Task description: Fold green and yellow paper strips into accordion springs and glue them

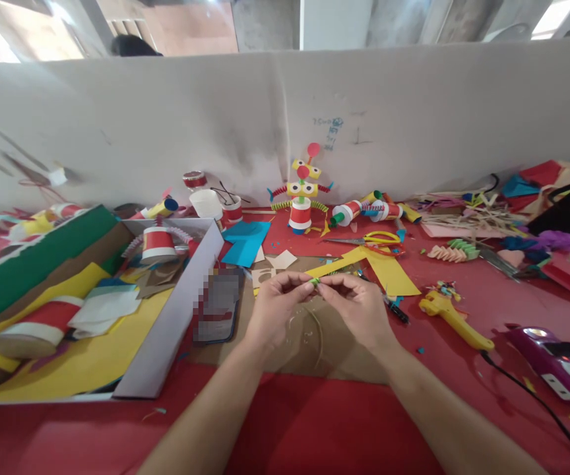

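My left hand and my right hand meet over a brown cardboard sheet. Their fingertips pinch a small green piece, apparently folded paper, from both sides. Most of it is hidden by the fingers. Just behind it lie a yellow paper strip and a larger yellow paper piece. Scissors with yellow handles rest beyond my right hand. A dark cutter-like tool lies beside that hand. To the left of my left hand is a phone with a blurred screen.
A paper-cup figure with folded-paper arms stands at the back. An open box with cups and paper fills the left. At the right are a yellow glue gun, its black cord, a purple power strip and paper scraps.
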Available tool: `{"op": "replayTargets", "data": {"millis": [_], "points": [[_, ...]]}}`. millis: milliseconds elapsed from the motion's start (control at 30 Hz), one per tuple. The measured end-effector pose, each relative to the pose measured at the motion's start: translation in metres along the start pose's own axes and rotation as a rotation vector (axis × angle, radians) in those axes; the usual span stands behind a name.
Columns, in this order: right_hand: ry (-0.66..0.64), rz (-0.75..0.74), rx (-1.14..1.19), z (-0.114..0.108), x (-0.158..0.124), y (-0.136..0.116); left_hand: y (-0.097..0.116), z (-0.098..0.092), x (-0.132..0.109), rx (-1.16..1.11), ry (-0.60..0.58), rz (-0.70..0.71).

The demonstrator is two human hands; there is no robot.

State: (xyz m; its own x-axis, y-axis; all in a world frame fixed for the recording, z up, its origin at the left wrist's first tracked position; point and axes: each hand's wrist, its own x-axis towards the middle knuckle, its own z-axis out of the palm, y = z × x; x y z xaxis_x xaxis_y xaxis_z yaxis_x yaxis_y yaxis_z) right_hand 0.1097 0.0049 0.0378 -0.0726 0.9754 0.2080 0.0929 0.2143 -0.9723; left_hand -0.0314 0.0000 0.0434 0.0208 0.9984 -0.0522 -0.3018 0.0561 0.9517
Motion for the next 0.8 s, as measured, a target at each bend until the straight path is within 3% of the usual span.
{"op": "replayTargets", "data": {"millis": [200,367,467,633,700,800], "points": [[0.052,-0.089,0.004,0.005,-0.006,0.001,-0.004,-0.001,0.001,-0.127,0.001,-0.044],[-0.035,-0.037,0.019,0.004,-0.004,0.0,-0.006,-0.004,0.003,-0.104,0.052,-0.042],[-0.034,-0.084,-0.061,0.005,-0.004,0.001,-0.007,-0.002,0.003,-0.075,0.065,-0.058],[-0.005,-0.263,-0.424,-0.001,0.003,-0.001,-0.008,-0.001,0.005,-0.061,0.091,-0.07],[-0.014,-0.246,-0.638,-0.012,0.021,-0.001,-0.008,-0.004,0.008,-0.084,0.148,-0.069],[-0.125,-0.131,-1.196,-0.044,0.069,0.003,-0.007,-0.011,0.013,-0.131,0.187,-0.038]]}}
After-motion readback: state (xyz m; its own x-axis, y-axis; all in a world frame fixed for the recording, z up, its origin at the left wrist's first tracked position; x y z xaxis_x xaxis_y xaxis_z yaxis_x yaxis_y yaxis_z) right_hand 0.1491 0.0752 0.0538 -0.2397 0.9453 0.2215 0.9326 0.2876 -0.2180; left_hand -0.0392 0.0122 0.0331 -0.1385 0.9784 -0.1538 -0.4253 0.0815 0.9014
